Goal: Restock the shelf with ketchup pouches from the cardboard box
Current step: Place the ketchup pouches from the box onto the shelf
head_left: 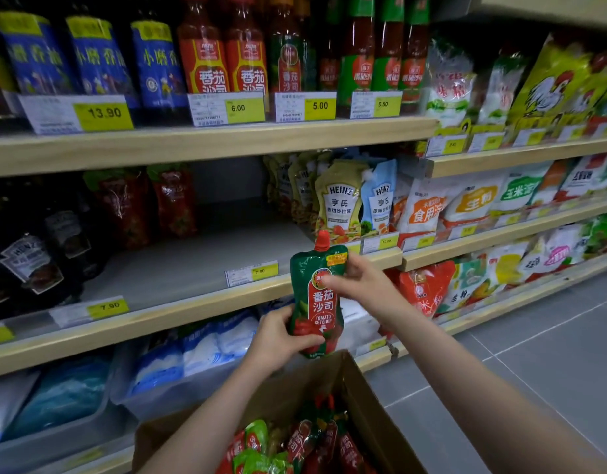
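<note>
The green and red soft plastic ketchup pouch with a red screw cap (pixel 316 295) is held upright at the centre of the frame, above the open brown cardboard box (pixel 350 388) and in front of the wooden edge of the grey middle shelf (pixel 178 265). The left hand (pixel 278 340) has its grip closed round the pouch's lower part; the right hand (pixel 356 278) pinches its upper right edge near the yellow sticker.

To place it well, I would keep the label facing out and the cap up, then stand it in the bare stretch of shelf to the upper left, behind the yellow price tag reading 7.90 (pixel 251 272), base down first so that it does not slump.

The pouch reads "TOMATO KETCHUP" under Chinese characters. The pale yellow and blue spouted pouches (pixel 356 200) just above say "HEINZ". Top-shelf tags read 13.90, 6.00, 5.00 and 5.50.
</note>
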A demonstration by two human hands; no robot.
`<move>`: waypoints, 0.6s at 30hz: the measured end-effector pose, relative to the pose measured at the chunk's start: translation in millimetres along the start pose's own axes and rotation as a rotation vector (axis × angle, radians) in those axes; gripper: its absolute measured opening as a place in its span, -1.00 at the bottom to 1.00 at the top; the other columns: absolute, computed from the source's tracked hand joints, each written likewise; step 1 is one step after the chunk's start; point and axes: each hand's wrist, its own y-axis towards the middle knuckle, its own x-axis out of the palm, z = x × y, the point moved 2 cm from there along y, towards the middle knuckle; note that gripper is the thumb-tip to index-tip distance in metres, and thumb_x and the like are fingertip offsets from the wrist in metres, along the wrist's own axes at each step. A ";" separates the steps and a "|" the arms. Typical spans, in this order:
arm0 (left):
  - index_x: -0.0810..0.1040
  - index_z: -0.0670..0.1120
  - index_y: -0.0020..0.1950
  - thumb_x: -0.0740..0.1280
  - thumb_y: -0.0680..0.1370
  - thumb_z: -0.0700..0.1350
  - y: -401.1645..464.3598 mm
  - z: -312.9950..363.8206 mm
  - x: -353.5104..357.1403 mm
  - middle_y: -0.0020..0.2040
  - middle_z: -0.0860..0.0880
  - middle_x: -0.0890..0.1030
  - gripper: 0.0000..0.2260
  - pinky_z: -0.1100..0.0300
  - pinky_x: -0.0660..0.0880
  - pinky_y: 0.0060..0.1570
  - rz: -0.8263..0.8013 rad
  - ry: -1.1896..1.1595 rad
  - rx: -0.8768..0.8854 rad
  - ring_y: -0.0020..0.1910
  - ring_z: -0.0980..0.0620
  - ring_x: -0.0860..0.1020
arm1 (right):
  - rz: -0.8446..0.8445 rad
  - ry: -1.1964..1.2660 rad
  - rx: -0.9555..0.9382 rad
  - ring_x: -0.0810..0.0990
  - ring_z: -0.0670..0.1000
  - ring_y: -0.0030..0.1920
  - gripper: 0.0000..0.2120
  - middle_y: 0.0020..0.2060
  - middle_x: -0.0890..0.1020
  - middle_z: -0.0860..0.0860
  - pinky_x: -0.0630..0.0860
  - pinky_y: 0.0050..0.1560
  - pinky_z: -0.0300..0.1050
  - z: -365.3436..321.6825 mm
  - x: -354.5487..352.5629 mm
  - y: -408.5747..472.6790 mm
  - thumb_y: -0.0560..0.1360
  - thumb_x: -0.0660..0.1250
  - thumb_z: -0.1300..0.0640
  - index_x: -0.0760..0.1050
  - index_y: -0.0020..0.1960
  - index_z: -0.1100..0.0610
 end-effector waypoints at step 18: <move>0.38 -0.03 0.34 -0.11 0.56 0.26 50.2 -38.5 -136.7 -0.01 -0.09 0.60 -0.44 0.06 0.47 -0.20 0.396 1.275 0.504 -0.15 -0.12 0.56 | 0.357 -0.292 -0.209 0.59 -0.03 -0.01 -0.59 -0.07 0.62 -0.05 0.55 0.06 -0.08 -23.3 13.3 65.7 0.29 0.52 0.20 0.44 0.06 0.10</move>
